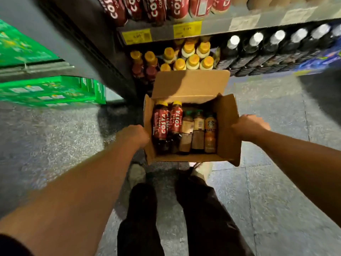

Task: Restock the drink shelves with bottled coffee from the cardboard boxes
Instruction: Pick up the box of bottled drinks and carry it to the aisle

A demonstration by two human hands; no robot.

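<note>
Box (190, 85) is clear of the floor (55, 135), I judge. Left hand (133, 134) grips its left wall, right hand (251, 124) its right flap. Coffee bottles (162, 122) lie flat inside. Plan: lower it level, close to the shelves (258, 23), so nothing rolls.

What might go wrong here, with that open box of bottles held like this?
The left hand and right hand grip the cardboard box only by its sides; these may buckle and drop the load near the shoes. The bottles lie on their sides and may roll if it tilts.
</note>
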